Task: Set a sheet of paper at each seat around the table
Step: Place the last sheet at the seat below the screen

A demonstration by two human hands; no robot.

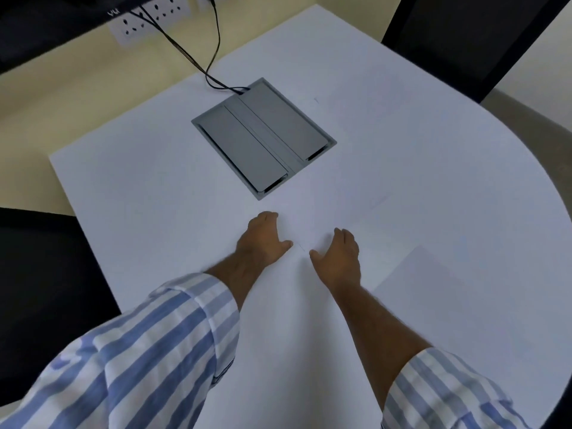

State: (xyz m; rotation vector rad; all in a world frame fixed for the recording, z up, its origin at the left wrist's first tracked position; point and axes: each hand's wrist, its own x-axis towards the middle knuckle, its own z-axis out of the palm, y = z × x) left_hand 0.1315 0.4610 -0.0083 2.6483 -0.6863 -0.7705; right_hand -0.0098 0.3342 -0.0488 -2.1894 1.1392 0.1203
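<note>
left hand (263,239): open, flat on sheet (297,305), nothing gripped
right hand (339,258): open, same
second sheet (448,305): at 4 o'clock on surface (402,134)
risk: white-on-white edges; sheet could be skewed, unnoticed

small white logo, reads "vu" inverted, on dark monitor edge (77,10); nothing else legible.

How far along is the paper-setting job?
Done: one sheet of paper lies flat near the table's right edge. In hand: the left hand and right hand rest on white paper in front of the person; its edges are hard to tell from the table. Left: the far side by the grey cable box shows no sheet.
</note>
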